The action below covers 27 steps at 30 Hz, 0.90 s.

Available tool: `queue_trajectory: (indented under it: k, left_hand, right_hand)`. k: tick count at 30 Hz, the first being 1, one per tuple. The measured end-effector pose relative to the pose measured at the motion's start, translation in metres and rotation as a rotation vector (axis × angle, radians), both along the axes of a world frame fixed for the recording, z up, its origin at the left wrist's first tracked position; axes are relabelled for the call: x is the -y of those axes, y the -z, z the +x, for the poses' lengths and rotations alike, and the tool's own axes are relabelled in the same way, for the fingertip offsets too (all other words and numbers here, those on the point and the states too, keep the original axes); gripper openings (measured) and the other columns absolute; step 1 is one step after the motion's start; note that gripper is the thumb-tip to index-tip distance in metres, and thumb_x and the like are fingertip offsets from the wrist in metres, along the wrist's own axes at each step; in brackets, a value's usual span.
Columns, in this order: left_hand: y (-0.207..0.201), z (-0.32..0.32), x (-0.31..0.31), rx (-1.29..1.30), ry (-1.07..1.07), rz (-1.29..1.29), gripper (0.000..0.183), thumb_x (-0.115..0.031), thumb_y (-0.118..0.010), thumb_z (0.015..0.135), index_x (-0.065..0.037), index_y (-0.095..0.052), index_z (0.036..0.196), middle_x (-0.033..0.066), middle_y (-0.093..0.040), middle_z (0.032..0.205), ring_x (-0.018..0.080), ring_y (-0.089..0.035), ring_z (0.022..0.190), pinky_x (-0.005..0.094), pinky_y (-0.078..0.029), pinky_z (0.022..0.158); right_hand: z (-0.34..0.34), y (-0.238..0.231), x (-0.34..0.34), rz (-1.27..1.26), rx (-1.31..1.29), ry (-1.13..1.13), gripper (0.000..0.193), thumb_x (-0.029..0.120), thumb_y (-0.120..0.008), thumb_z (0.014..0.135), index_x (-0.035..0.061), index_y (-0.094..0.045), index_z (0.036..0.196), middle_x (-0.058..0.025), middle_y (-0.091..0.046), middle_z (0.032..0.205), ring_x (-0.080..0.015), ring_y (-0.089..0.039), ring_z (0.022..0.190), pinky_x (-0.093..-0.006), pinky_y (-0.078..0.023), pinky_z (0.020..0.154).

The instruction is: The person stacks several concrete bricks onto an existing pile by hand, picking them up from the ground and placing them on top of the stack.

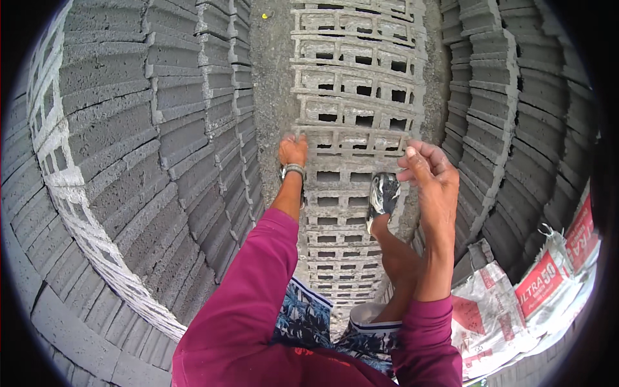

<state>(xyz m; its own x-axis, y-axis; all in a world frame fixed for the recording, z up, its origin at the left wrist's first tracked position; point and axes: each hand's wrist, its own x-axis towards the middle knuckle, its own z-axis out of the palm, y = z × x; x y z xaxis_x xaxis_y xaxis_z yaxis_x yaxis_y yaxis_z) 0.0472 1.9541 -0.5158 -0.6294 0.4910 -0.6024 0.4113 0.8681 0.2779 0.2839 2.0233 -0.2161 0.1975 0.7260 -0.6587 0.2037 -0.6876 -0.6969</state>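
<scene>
A row of grey hollow concrete blocks (358, 97) runs up the middle of the view. My left hand (293, 151), with a wristband on its wrist, reaches down and grips the left edge of one hollow block (348, 138); the fingertips are hidden over the edge. My right hand (433, 184) hangs in the air above the right side of the row, fingers loosely bent and apart, holding nothing. My foot in a patterned shoe (383, 197) rests on the blocks just left of that hand. Both sleeves are magenta.
Tall stacks of solid grey blocks rise on the left (161, 142) and on the right (496, 109). A strip of rough ground (274, 77) lies between the left stack and the row. White and red sacks (529, 284) lie at the lower right.
</scene>
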Motion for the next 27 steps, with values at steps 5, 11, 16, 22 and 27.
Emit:
queue_trajectory:
  k: [5,11,16,22,27]
  left_hand:
    - [0.011,-0.017,-0.045,-0.299,0.288,0.431,0.042,-0.036,-0.074,0.082,0.0,-0.069,0.101,0.0245,-0.07,0.099,0.0442,-0.066,0.096,0.0513,-0.051,0.083]
    - [0.008,-0.004,-0.077,-0.123,0.212,0.192,0.04,-0.031,-0.072,0.082,-0.001,-0.065,0.107,0.0251,-0.068,0.1,0.0455,-0.065,0.092,0.0529,-0.051,0.08]
    - [0.004,-0.012,-0.121,-0.299,0.253,0.439,0.039,-0.027,-0.068,0.084,0.0,-0.064,0.111,0.0254,-0.069,0.098,0.045,-0.066,0.093,0.0527,-0.051,0.081]
    - [0.015,-0.039,-0.158,-0.122,0.388,0.118,0.045,-0.031,-0.068,0.083,0.0,-0.065,0.115,0.0271,-0.067,0.109,0.0442,-0.063,0.105,0.0484,-0.05,0.089]
    - [0.012,-0.027,-0.207,-0.398,0.396,0.562,0.036,-0.027,-0.069,0.079,0.002,-0.064,0.099,0.0253,-0.068,0.092,0.0454,-0.066,0.089,0.0528,-0.051,0.082]
  right_hand:
    - [-0.029,0.007,0.003,-0.066,-0.007,-0.114,0.036,0.018,-0.071,0.091,-0.0061,-0.064,0.116,-0.0044,-0.064,0.085,-0.0095,-0.058,0.072,-0.0233,-0.047,0.066]
    - [-0.034,0.015,0.0,-0.104,-0.012,-0.068,0.036,0.018,-0.071,0.091,-0.0066,-0.064,0.116,-0.0039,-0.064,0.085,-0.0088,-0.056,0.074,-0.0232,-0.046,0.066]
    - [-0.031,0.013,-0.003,-0.119,-0.018,-0.059,0.035,0.017,-0.071,0.091,-0.0068,-0.064,0.116,-0.0042,-0.064,0.085,-0.0093,-0.057,0.074,-0.0235,-0.048,0.067]
    - [-0.029,0.019,-0.003,-0.106,-0.01,-0.129,0.035,0.018,-0.071,0.089,-0.0062,-0.066,0.115,-0.0068,-0.067,0.083,-0.01,-0.059,0.073,-0.0256,-0.05,0.067]
    - [-0.019,0.019,-0.003,-0.104,0.015,-0.136,0.035,0.017,-0.072,0.088,-0.0063,-0.066,0.113,-0.0085,-0.069,0.083,-0.0115,-0.061,0.073,-0.0266,-0.05,0.066]
